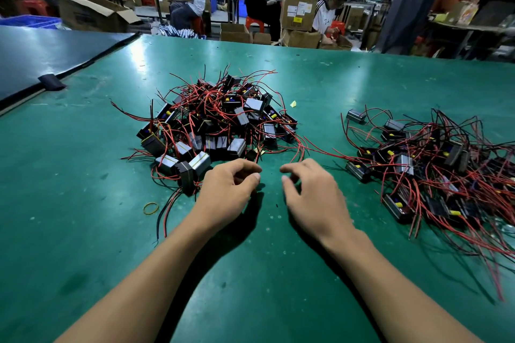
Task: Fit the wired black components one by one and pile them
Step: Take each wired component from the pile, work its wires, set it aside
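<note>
Green matte work surface (278,273), both bare forearms reach in from the bottom edge. Left hand (228,189) and right hand (312,192) sit side by side, near each other but apart, fingers (250,168) of both loosely curled and grasping nothing. Big tangled heap of small black box components with red and black wires (217,122) lies just beyond the left hand, its nearest pieces just beside the knuckles. Second, flatter heap of the same wired black components (434,164) is spread to the right, apart from the right hand. Loose yellow rubber band (150,208) lies left of the left wrist. Small yellow scrap (293,104) lies right of the centre heap. Dark sheet (41,56) covers the far-left corner. Seated people and cardboard boxes (299,3) behind.
</note>
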{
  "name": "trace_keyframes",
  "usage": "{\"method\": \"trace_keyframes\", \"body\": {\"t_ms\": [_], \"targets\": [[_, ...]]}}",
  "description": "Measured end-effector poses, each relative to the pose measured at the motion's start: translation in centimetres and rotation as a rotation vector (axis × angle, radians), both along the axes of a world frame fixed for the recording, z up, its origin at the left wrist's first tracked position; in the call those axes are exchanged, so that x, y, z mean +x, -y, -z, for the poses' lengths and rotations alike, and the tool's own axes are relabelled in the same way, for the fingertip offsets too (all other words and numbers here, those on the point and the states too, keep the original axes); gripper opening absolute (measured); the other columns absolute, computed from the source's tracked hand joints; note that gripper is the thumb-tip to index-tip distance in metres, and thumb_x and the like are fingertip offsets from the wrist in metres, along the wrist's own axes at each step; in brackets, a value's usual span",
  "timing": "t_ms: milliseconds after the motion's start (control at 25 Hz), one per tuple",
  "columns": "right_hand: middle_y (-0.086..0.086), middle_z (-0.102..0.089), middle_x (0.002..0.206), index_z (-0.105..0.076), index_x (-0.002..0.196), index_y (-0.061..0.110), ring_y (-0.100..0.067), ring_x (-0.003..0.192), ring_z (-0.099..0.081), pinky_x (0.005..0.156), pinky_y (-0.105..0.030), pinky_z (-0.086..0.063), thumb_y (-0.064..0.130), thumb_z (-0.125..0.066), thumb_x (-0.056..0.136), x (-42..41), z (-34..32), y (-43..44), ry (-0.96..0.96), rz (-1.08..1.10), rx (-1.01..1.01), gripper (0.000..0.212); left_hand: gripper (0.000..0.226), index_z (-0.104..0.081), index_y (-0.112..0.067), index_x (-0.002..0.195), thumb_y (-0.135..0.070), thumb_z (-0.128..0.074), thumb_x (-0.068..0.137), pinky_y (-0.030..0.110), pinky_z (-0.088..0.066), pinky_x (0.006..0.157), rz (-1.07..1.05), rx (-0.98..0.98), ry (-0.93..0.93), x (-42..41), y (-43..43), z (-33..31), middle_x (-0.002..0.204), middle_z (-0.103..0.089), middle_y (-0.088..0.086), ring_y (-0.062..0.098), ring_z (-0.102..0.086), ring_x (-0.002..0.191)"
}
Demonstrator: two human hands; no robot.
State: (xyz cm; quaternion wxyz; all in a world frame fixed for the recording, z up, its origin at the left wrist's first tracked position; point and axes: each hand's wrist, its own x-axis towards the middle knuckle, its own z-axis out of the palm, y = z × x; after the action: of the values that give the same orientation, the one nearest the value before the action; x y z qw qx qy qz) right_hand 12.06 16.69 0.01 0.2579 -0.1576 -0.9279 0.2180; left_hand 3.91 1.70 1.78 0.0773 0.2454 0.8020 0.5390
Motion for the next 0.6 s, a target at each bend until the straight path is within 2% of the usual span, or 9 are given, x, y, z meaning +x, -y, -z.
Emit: {"method": "trace_keyframes", "body": {"t_ms": [120,280,360,480,600], "targets": [[0.003,-0.061,0.111,-0.066,0.122,0.025,-0.026,0.095,-0.064,0.087,-0.038,-0.052,0.034,-0.059,0.095,-1.8,0.1,0.3,0.028,-0.02,-0.039,0.029,0.01,-0.072,-0.017,0.097,-0.014,-0.064,0.091,0.035,-0.057,0.077,-0.038,0.032,0.003,-0.1,0.1,0.1,0.082,-0.073,0.004,0.021,-0.069,0.081],[0.0,-0.07,0.106,-0.064,0.127,0.024,-0.028,0.103,-0.063,0.087,-0.036,-0.05,0.04,-0.062,0.091,-5.3,-0.9,-1.0,0.001,0.137,-0.147,0.039,0.003,-0.062,-0.017,0.089,-0.015,-0.065,0.089,0.043,-0.054,0.072,-0.083,0.073,0.025,-0.4,0.1,0.2,0.077,-0.069,0.011,0.032,-0.064,0.076],[-0.003,-0.072,0.106,-0.066,0.12,0.024,-0.031,0.107,-0.064,0.081,-0.036,-0.048,0.05,-0.062,0.087,-7.5,-1.3,-1.4,0.133,0.217,-0.148,0.042,0.006,-0.06,-0.014,0.087,-0.015,-0.065,0.089,0.045,-0.052,0.072,-0.095,0.087,0.029,-0.5,-0.2,0.2,0.078,-0.068,0.014,0.032,-0.06,0.07],[-0.009,-0.07,0.11,-0.068,0.103,0.019,-0.034,0.107,-0.063,0.073,-0.034,-0.04,0.059,-0.063,0.084,-10.5,-1.9,-1.3,0.225,0.28,-0.193,0.045,0.007,-0.059,-0.013,0.085,-0.016,-0.065,0.089,0.042,-0.051,0.068,-0.102,0.086,0.017,-0.6,-0.1,0.3,0.075,-0.068,0.013,0.019,-0.055,0.063],[-0.009,-0.069,0.107,-0.068,0.1,0.018,-0.033,0.102,-0.064,0.072,-0.032,-0.039,0.058,-0.068,0.082,-12.0,-2.2,-1.1,0.219,0.331,-0.265,0.044,0.007,-0.059,-0.014,0.085,-0.016,-0.065,0.089,0.041,-0.052,0.07,-0.093,0.085,0.02,-0.8,0.1,0.5,0.076,-0.069,0.012,0.028,-0.06,0.067]]}}
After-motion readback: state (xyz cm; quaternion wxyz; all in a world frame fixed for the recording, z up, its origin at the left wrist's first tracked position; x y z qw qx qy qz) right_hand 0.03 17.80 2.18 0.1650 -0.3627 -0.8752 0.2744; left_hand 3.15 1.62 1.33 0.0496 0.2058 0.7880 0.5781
